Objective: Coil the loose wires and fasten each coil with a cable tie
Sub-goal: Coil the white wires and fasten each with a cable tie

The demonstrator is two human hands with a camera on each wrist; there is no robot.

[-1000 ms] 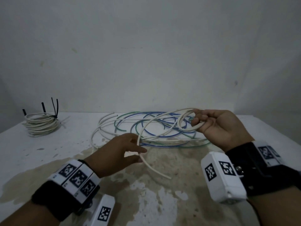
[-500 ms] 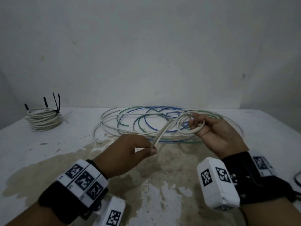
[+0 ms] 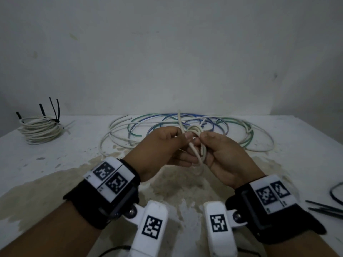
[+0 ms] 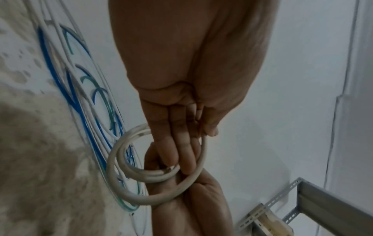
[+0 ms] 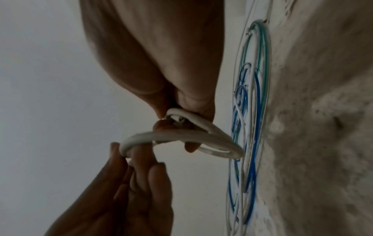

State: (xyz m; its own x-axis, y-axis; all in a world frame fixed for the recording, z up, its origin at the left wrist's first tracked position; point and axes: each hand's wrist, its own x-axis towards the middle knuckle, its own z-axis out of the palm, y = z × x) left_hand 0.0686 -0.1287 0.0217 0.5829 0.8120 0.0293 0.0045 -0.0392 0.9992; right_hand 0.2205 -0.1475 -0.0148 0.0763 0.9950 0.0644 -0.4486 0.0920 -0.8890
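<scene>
Both hands meet above the table's middle around a small coil of white wire. My right hand pinches the coil's loops between thumb and fingers; the same coil runs under the right thumb in the right wrist view. My left hand pinches the wire's outer turn with thumb against nearly straight fingers. A short free end sticks up past the left thumb. Behind the hands, loose white, blue and green wires lie in wide loops on the table.
A finished white coil with black cable ties stands at the table's far left. Spare black cable ties and a dark wire loop lie at the right edge. The stained white tabletop meets a wall behind. A metal frame is off to one side.
My left hand has come up and to the right until it meets the right hand, bringing the wire's long tail onto the coil. The coil is now tighter, and only a short end is free.
</scene>
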